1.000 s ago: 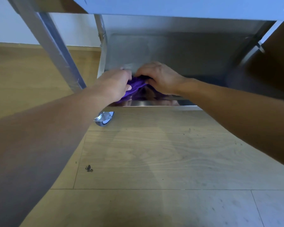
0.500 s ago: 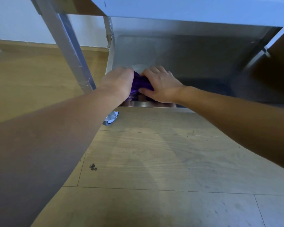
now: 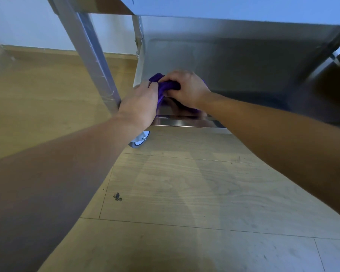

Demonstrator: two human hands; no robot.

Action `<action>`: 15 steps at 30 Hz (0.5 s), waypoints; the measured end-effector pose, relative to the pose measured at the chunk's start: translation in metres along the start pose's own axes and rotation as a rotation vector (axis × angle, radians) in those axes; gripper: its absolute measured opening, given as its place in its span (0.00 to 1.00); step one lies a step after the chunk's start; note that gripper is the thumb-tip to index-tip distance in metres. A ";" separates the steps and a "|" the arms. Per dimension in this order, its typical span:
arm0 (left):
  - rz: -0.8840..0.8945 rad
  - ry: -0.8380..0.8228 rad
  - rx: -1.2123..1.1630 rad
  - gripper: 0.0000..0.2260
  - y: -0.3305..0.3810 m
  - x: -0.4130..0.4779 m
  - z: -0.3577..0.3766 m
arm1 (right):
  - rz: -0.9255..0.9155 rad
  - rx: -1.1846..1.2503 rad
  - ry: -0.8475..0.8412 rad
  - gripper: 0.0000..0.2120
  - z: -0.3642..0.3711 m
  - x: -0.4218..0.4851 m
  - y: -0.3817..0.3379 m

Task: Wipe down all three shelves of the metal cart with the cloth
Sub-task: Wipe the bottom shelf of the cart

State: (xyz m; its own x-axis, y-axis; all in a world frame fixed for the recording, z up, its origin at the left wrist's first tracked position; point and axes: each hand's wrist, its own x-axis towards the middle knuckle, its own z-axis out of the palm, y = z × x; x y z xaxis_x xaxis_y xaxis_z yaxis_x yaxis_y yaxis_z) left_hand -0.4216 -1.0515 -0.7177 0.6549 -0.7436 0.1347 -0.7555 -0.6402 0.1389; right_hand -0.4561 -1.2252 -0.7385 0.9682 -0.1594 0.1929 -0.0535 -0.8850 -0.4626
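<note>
1. At the far left, the square brushed-metal cart leg point(image 3: 90, 55) slants down to a grey caster wheel point(image 3: 138, 139) on the pale wood-plank floor point(image 3: 185, 193). A small dark speck point(image 3: 117, 196) lies on the planks nearer to you.
2. Your left hand point(image 3: 139, 103) is at the shelf's left front corner, just beside that leg. Its thumb lies against the cloth and its fingers curl out of sight past the knuckles, so I judge it to be gripping the cloth's left end.
3. The bunched purple cloth point(image 3: 157, 77) lies on the shiny steel bottom shelf point(image 3: 234, 71) of the metal cart. It is tucked into the left front corner and squeezed between your two hands.
4. Your right hand point(image 3: 186, 89) is clenched over the top of the bunch, fingers curled round it and pointing left.
5. Nearly all of the bottom shelf lies to the right of your grip, and its long axis runs left to right across your view. Your right hand is the nearer one to that span, so a sweep rightward would probably be led by it. The far side sits dim beneath the flat pale upper shelf point(image 3: 224, 6).
6. No brand, label or writing can be read anywhere.
</note>
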 end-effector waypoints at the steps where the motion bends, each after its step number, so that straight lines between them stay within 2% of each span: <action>1: 0.012 0.007 -0.004 0.15 0.000 -0.001 0.002 | 0.077 -0.010 0.026 0.18 0.000 0.004 0.000; 3: 0.037 0.005 -0.024 0.14 -0.001 -0.003 0.004 | 0.199 -0.072 0.066 0.17 -0.003 0.008 0.005; 5: 0.061 -0.008 -0.044 0.14 -0.001 -0.004 0.004 | 0.224 -0.139 0.059 0.17 -0.009 0.007 0.010; 10: 0.078 0.026 -0.057 0.14 0.008 -0.005 -0.005 | 0.050 -0.132 -0.152 0.18 -0.037 -0.010 0.028; 13: 0.072 0.052 -0.075 0.14 0.016 -0.003 -0.005 | 0.032 -0.041 -0.240 0.20 -0.054 -0.028 0.032; 15: 0.069 0.068 -0.105 0.14 0.021 -0.001 -0.003 | 0.041 -0.043 -0.239 0.22 -0.059 -0.037 0.027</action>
State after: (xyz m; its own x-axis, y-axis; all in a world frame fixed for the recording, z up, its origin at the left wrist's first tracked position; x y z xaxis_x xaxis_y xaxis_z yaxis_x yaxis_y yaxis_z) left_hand -0.4380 -1.0630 -0.7119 0.6042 -0.7679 0.2130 -0.7949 -0.5621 0.2285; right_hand -0.5080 -1.2688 -0.7075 0.9951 -0.0916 -0.0380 -0.0991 -0.8986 -0.4275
